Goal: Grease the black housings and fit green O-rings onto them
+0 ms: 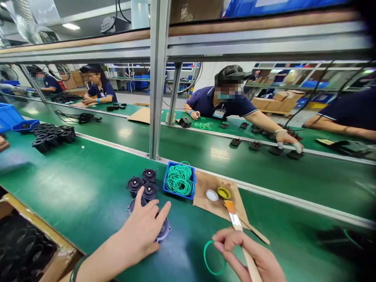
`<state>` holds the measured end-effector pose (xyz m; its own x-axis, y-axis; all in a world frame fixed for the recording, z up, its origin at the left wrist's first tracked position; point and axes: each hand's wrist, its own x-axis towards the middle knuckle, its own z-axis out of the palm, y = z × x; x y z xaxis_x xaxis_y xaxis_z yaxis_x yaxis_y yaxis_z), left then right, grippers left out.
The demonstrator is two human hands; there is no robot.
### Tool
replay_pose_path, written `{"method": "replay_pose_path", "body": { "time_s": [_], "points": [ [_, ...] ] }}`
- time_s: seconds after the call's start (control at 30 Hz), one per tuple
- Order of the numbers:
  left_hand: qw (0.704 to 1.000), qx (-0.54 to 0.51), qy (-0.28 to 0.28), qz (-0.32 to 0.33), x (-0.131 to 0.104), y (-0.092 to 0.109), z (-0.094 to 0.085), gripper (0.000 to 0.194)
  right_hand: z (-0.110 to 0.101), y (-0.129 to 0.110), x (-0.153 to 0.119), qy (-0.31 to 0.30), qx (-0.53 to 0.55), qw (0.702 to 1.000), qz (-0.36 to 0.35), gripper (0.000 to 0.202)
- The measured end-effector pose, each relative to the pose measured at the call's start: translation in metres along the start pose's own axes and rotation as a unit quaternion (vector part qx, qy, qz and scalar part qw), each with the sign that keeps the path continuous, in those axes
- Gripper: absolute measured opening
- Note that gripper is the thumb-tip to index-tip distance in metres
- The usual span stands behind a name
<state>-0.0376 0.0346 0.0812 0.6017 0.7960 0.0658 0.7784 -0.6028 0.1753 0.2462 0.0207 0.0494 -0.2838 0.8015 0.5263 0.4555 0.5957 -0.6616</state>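
Observation:
My left hand [143, 223] is spread over a group of black round housings [149, 190], its fingers apart and partly hiding them. Another round housing [164, 231] shows from under that hand; whether the fingers touch it, I cannot tell. In my right hand [246, 250] is a paintbrush [235, 219] with a wooden handle and orange-tinted bristles. The same hand pinches a green rubber ring [205, 254] between thumb and finger. The bristles point up toward a small cup of yellow substance [224, 193].
A blue bin [165, 188] of green rings stands beside brown cardboard [202, 199], which carries a white lid [212, 195] and a wooden stick [258, 234]. A metal post [157, 86] rises behind. Black parts [53, 137] sit left. Across the conveyor, a co-worker's hand [289, 141] reaches for black parts.

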Motion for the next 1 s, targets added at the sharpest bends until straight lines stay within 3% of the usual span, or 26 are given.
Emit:
{"method": "replay_pose_path", "body": {
  "time_s": [0.07,0.17,0.33,0.43,0.6,0.73,0.9,1.0],
  "points": [
    [1.000,-0.002,-0.002,0.015,0.004,0.015,0.009,0.096,0.002,-0.006,-0.001,0.015,0.011,1.000,0.017,0.017],
    [0.993,-0.112,0.017,0.041,0.006,0.032,0.029,0.098,0.006,-0.015,-0.002,0.033,0.037,0.998,0.049,0.017],
    [0.939,-0.338,0.065,-0.014,-0.002,0.048,0.073,0.101,0.018,-0.018,-0.005,0.011,0.092,0.989,0.116,0.020],
    [0.910,-0.398,0.108,-0.036,-0.006,0.053,0.089,0.098,0.027,-0.012,-0.007,-0.015,0.099,0.987,0.122,0.016],
    [0.926,-0.327,0.182,-0.054,-0.010,0.056,0.095,0.076,0.031,-0.008,-0.007,-0.043,0.081,0.987,0.133,0.013],
    [0.946,-0.213,0.245,-0.011,-0.011,0.054,0.095,0.063,0.020,-0.008,-0.013,-0.057,0.081,0.988,0.114,0.014],
    [0.952,-0.099,0.287,0.044,-0.009,0.050,0.092,0.050,0.010,-0.004,-0.026,-0.081,-0.018,0.996,-0.040,0.034],
    [0.954,-0.065,0.286,0.062,-0.007,0.048,0.090,0.051,0.011,-0.003,-0.031,-0.080,-0.088,0.986,-0.116,0.035]
  ]
}}
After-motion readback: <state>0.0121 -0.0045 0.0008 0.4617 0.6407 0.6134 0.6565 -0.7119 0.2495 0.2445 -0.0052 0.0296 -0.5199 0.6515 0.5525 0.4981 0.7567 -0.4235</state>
